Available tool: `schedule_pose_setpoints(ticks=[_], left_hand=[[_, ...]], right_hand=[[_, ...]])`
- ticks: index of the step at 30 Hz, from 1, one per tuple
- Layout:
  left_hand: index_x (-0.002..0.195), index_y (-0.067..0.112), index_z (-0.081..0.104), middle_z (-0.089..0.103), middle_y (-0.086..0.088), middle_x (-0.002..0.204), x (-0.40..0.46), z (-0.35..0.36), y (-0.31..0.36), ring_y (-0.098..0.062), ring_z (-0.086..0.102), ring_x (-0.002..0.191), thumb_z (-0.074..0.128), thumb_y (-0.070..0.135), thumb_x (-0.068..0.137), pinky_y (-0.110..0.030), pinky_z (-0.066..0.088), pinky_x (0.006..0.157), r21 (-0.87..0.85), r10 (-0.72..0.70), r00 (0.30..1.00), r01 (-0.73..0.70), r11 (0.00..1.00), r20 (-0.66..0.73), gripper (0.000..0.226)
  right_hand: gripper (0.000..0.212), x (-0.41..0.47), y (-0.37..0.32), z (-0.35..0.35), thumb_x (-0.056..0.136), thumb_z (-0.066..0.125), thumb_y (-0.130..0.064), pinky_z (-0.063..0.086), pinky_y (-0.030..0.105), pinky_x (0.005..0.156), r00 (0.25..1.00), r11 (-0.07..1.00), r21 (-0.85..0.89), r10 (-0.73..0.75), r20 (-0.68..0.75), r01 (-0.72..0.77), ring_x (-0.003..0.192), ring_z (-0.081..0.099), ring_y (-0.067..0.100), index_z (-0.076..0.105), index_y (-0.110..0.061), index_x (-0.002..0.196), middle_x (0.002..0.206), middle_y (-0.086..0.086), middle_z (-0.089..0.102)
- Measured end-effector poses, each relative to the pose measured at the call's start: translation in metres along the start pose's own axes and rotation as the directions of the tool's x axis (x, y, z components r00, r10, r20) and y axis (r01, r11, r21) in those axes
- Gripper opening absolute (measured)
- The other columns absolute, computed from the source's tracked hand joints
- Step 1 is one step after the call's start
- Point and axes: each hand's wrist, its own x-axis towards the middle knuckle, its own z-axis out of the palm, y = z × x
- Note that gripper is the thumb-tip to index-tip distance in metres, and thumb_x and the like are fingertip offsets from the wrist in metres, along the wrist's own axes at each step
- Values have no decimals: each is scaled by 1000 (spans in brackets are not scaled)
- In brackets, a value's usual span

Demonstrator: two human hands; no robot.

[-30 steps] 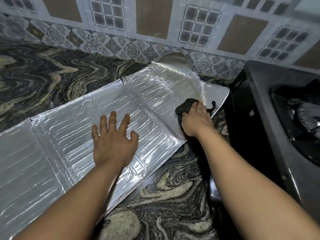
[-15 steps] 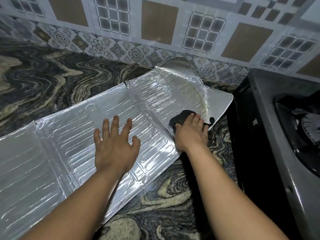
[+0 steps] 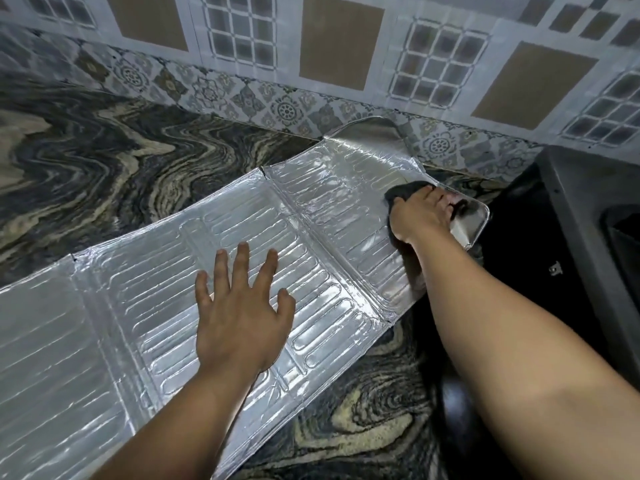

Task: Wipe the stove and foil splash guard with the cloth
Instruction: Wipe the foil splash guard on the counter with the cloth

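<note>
- A dark cloth (image 3: 408,190) sits bunched under the right hand (image 3: 420,216) in the upper right of the frame, pressed onto the far end panel of the foil splash guard (image 3: 145,306).
- The right fingers (image 3: 438,199) are curled down over the cloth, gripping it against the foil, likely so it can be rubbed along the surface.
- The guard lies unfolded flat across the middle of the frame, shiny side up, apparently laid out for easier wiping.
- The left hand (image 3: 239,306) rests palm down on the centre panel, fingers spread wide and holding nothing, seemingly pinning the light foil so it cannot slide.
- Beneath is a swirled marble worktop (image 3: 104,161).
- The black stove (image 3: 588,220) stands at the right edge, just beside the guard.
- A patterned tiled wall (image 3: 311,64) runs along the top.
</note>
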Motion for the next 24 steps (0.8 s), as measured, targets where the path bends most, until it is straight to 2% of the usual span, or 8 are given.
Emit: schedule_pose_setpoints(ticks=[3, 6, 9, 12, 16, 18, 21, 24], left_hand=[[156, 42, 7, 4, -1, 167, 0, 0, 1, -26, -7, 153, 12, 58, 92, -53, -2, 121, 5, -3, 1000, 3, 1000, -5, 66], [155, 42, 9, 6, 0, 167, 1, -1, 2, -26, -5, 153, 14, 57, 92, -53, -2, 121, 11, -5, 1000, 5, 1000, -8, 65], [155, 42, 8, 4, 0, 167, 1, 0, 2, -26, -6, 153, 15, 57, 92, -53, -2, 121, 14, -10, 1000, 10, 1000, -8, 65], [156, 42, 6, 2, 0, 167, 1, 0, 2, -25, -7, 153, 14, 58, 92, -53, -2, 121, 17, -8, 1000, 8, 1000, -8, 66], [156, 41, 10, 8, 0, 167, 1, 0, 2, -26, -3, 153, 16, 58, 92, -54, 1, 121, 14, -6, 1000, 7, 1000, -24, 66], [156, 40, 11, 9, 0, 167, 0, 1, 1, -25, -2, 153, 18, 57, 93, -54, 3, 121, 13, -7, 999, 8, 1000, -33, 66], [155, 40, 13, 11, 0, 167, 1, 2, 1, -26, 0, 153, 20, 57, 93, -55, 4, 121, 19, -7, 999, 8, 1000, -36, 65], [154, 41, 13, 11, 0, 167, 2, 3, 1, -25, -1, 153, 19, 57, 92, -54, 4, 121, 27, -18, 999, 19, 999, -27, 65]], right_hand=[[69, 14, -16, -1, 102, 29, -36, 3, 47, 120, 994, 993, -22, -112, -4, 112, 149, 0, 39, 0, 2, 152, 162, 21, -3], [66, 25, -32, -3, 100, 41, -26, 10, 49, 119, 964, 964, -28, -265, -27, 264, 148, 7, 38, 11, -2, 154, 163, 17, 5], [63, 30, -48, -8, 94, 51, -17, 24, 47, 116, 919, 919, 23, -393, -13, 393, 143, 24, 38, 25, -4, 150, 157, 18, 23], [60, 26, -68, -9, 89, 55, -11, 32, 45, 109, 842, 840, 51, -540, -16, 540, 135, 37, 40, 36, -8, 146, 152, 18, 35], [71, 20, -90, -7, 83, 49, 2, 24, 38, 115, 679, 679, 17, -734, 17, 734, 143, 29, 29, 38, -19, 149, 159, 1, 29], [72, 21, -94, -8, 81, 46, 5, 22, 35, 115, 638, 639, 50, -769, 42, 767, 145, 27, 24, 42, -24, 147, 159, -6, 29], [71, 18, -97, -8, 80, 45, 3, 25, 33, 114, 628, 633, 118, -774, 82, 765, 143, 31, 22, 49, -31, 142, 156, -13, 33], [68, 5, -96, -7, 81, 48, -3, 28, 33, 114, 620, 632, 124, -775, 127, 765, 142, 34, 22, 50, -33, 141, 156, -12, 36]])
